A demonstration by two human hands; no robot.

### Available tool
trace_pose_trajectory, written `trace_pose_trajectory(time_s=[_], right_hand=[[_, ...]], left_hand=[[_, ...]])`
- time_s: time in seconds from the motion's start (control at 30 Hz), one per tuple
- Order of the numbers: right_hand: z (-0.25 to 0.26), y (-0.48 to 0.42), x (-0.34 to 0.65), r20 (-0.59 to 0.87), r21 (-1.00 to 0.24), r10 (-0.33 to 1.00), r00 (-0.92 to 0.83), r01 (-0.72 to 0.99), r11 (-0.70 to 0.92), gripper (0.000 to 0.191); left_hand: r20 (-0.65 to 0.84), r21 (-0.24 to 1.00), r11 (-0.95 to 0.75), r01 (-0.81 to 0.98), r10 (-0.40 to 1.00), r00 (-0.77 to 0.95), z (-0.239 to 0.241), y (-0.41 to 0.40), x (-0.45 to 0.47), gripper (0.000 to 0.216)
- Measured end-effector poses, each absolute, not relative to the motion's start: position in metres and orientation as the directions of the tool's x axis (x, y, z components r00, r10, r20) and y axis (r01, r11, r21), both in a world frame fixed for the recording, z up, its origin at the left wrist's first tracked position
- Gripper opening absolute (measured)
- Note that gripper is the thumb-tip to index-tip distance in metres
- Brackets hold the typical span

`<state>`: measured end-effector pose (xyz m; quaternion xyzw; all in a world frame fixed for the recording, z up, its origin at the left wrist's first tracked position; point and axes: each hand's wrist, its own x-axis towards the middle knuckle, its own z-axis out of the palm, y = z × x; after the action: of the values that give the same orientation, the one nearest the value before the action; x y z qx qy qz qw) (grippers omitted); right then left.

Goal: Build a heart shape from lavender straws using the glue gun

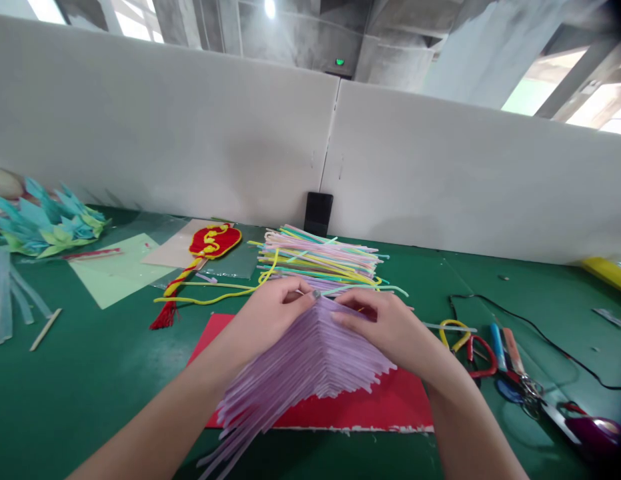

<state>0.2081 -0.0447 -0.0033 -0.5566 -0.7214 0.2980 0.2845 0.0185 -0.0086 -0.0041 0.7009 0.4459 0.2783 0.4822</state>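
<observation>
Many purple pipe cleaners (317,353), bent into a V and set side by side, form a fan-like piece above a red sheet (390,403). My left hand (285,303) pinches its top near the centre fold, thumb and fingers closed on it. On the other side of the fold, my right hand (373,320) grips the upper edge between thumb and fingers. The lower ends hang loose, longer on the left. Just behind my hands lies a pile of pastel pipe cleaners (315,257) in pink, yellow, green and lilac.
A red-and-yellow fan ornament (215,241) with a tassel lies left of the pile. Pliers (483,357), scissors (565,423) and a black cable (530,327) are at right. A phone (318,213) leans on the white partition (190,133). Blue-green paper leaves (50,220) stand far left.
</observation>
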Motion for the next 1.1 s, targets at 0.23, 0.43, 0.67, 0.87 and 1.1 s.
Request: trace_pose_trajectory(time_s=[0.23,0.43,0.67,0.87,1.1], right_hand=[[-0.0058,-0.0433,0.2084,0.066,-0.771,0.98,-0.185,0.614,0.168,0.008],[-0.0068,-0.0427,0.2077,0.094,-0.793,0.979,-0.181,0.581,0.183,0.009],[-0.0064,-0.0434,0.207,0.097,-0.792,0.978,-0.182,0.581,0.187,0.008],[-0.0076,-0.0432,0.2083,0.083,-0.764,0.979,-0.186,0.619,0.183,0.012],[-0.0052,-0.0443,0.2078,0.116,-0.767,0.976,-0.185,0.607,0.206,0.014]], left_hand=[[-0.039,0.921,-0.14,0.363,0.895,0.444,-0.004,-0.0091,0.0177,0.014],[-0.044,0.935,-0.131,0.329,0.879,0.474,-0.0042,-0.0111,0.017,0.015],[-0.02,0.933,-0.152,0.328,0.885,0.466,-0.0012,-0.0113,0.0177,0.014],[0.018,0.894,-0.208,0.396,0.902,0.432,0.0001,-0.012,0.0186,0.023],[0.009,0.876,-0.201,0.438,0.916,0.401,0.0039,-0.0137,0.0202,0.025]])
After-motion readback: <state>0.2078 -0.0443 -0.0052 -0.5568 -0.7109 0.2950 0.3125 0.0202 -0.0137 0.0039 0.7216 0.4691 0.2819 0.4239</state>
